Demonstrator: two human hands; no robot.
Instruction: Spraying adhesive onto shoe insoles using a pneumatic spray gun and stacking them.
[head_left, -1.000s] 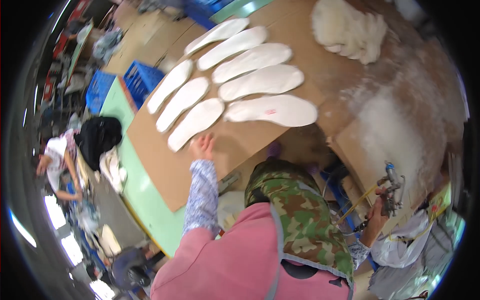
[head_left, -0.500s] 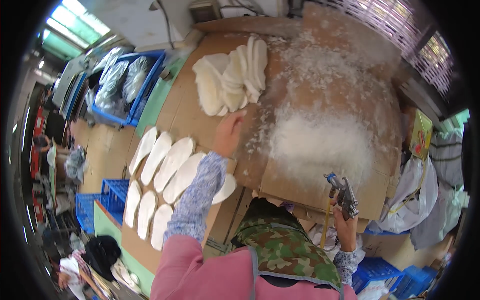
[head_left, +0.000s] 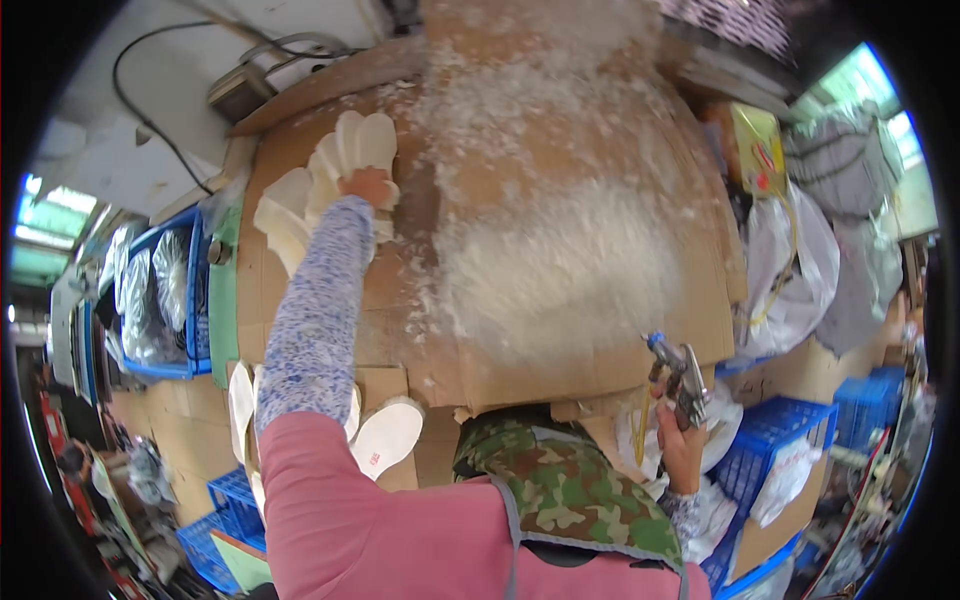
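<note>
My left arm, in a blue-patterned sleeve, stretches to a heap of cream-white insoles (head_left: 350, 145) at the back left of the cardboard-covered table. There my left hand (head_left: 370, 188) lies on the right side of the heap, touching the insoles; its fingers are too blurred to show whether they grip one. Low on the right, my right hand (head_left: 682, 447) is closed around a metal spray gun (head_left: 684, 385) with a blue part at its front and a yellowish hose. More white insoles (head_left: 388, 437) lie on a board at the front left, partly hidden by my left arm.
White fluffy residue (head_left: 560, 270) coats the cardboard (head_left: 640, 375) in the middle. A blue crate (head_left: 200, 330) with plastic-wrapped items stands left. White bags (head_left: 800, 265) hang at the right beside a yellow box (head_left: 757, 150). Blue crates (head_left: 775, 440) sit lower right.
My left hand has moved forward from in front of the heap onto its insoles. The whole view has turned, with the table shifting left. The spray gun stays in my right hand.
</note>
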